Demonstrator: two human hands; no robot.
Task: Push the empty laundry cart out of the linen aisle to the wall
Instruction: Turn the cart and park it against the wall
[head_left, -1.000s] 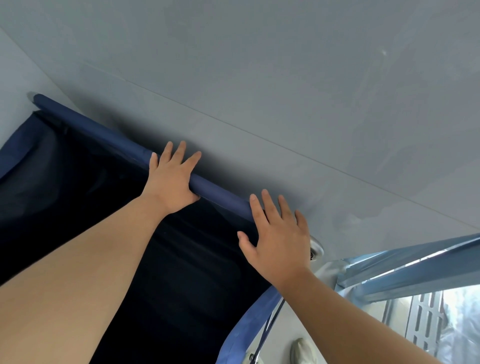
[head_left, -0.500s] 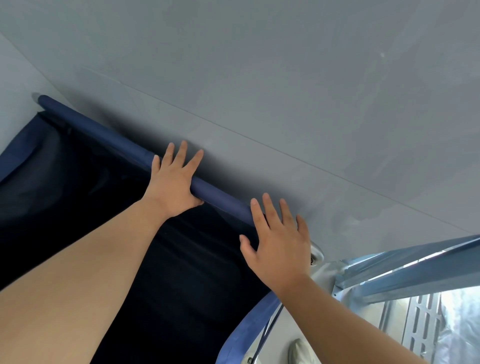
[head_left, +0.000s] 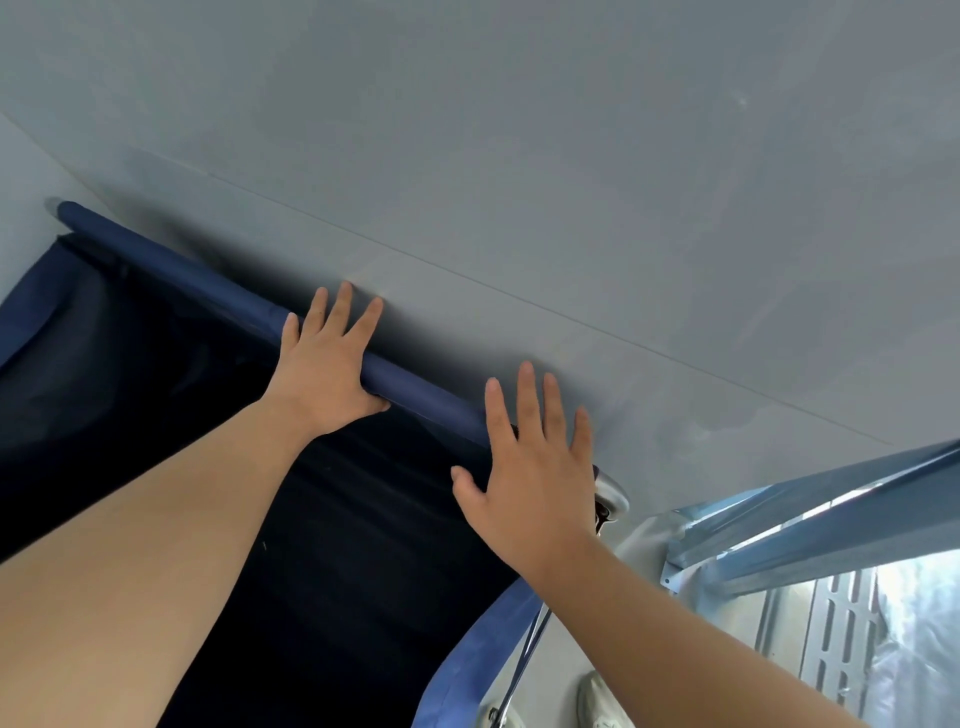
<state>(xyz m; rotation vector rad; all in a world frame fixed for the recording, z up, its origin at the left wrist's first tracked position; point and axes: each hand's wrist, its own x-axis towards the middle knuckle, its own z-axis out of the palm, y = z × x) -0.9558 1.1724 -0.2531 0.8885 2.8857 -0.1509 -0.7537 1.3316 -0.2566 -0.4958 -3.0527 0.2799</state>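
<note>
The laundry cart, a dark navy fabric bag slung on a metal frame (head_left: 311, 519), stands with its far rim, a navy cloth-covered rail (head_left: 415, 395), hard up against or just beside the pale grey wall (head_left: 571, 182); the shadow there hides whether they touch. The bag's dark inside looks bare. The left hand (head_left: 324, 364) lies flat on the rail, fingers spread over the top and thumb tucked under, a loose, wide grip more pressing than clasping. The right hand (head_left: 530, 467) is open too, palm over the rail's end near a shiny metal corner fitting (head_left: 610, 493); whether it bears on the rail I cannot tell.

Empty, the cart should roll light and may skitter or swing at a nudge. The cloth is soft and will sag, so only the rail beneath gives firm purchase; hands set wide apart on it should steer best. A pale metal shelf rack (head_left: 831, 613) stands close on the right.
</note>
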